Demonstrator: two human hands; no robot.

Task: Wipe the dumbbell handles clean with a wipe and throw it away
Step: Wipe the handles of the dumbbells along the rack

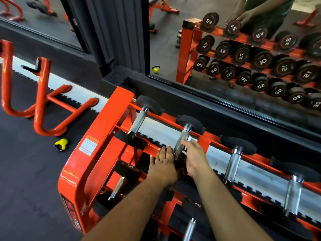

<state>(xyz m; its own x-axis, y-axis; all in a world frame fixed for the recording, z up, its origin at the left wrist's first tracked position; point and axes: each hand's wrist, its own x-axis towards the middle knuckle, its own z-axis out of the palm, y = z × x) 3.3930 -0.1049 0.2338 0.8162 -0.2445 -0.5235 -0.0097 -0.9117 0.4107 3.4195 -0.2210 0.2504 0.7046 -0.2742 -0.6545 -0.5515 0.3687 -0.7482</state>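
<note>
Several black-headed dumbbells with knurled steel handles lie across the top tier of an orange rack (97, 129). Both my hands are at the second dumbbell from the left (182, 138). My left hand (163, 166) lies flat with straight fingers over that dumbbell's near head, covering it. My right hand (194, 159) reaches in from the right, and its extended fingertips touch the lower part of the steel handle. No wipe shows in either hand. The first dumbbell (139, 120) lies to the left, and two more (233, 164) (293, 193) lie to the right.
A wall mirror (243, 58) behind the rack reflects the rack's front and my hands. An orange tubular frame (41, 101) stands on the black floor to the left. A small yellow kettlebell (61, 144) sits by the rack's left end. Lower tiers hold more dumbbells (119, 185).
</note>
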